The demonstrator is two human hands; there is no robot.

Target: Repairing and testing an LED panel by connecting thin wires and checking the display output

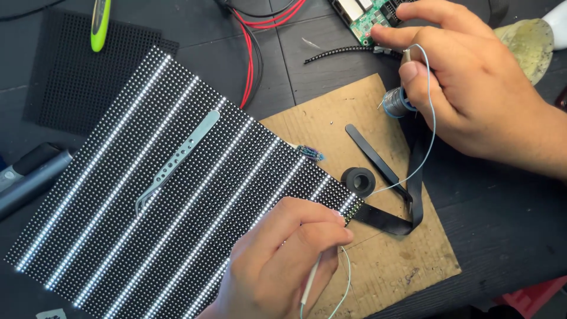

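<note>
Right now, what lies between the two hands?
In the head view, between the left hand and right hand lie black tweezers and a small black ring on the cardboard, crossed by thin wire.

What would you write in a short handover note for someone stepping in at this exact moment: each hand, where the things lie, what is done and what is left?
Left hand: shut grip on a thin white probe at the lit LED panel edge.
Right hand: pinches a thin wire off a small spool, beside the green board.
Things: silver tweezers lie on the panel; black tweezers and a black ring on the cardboard.
Done: panel lit in stripes.
Left: the wire's far end runs toward the panel corner; whether it is joined there cannot be told.
</note>
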